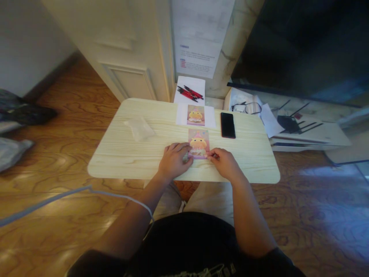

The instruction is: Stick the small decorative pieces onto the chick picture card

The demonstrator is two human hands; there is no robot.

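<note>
A picture card (198, 143) with a yellow cartoon figure in a pink pointed hat lies on the light wood-grain table (115, 154). My left hand (174, 161) rests over the card's left edge, fingers stretched flat and thumb near the lower edge. A small pale greenish patch shows beneath that palm. At the card's lower right corner, the thumb and forefinger of my right hand (223, 161) are pinched together; what is between them is too small to make out. Just behind lies a similar picture card (196, 115) on a white sheet (211, 117).
A black phone (228, 125) lies right of the cards, and a crumpled translucent bag (140, 129) lies left. Several red and black pens (190, 93) sit on white paper behind the table. A router (290, 125) stands at the right; a pale cable (115, 194) crosses my left forearm.
</note>
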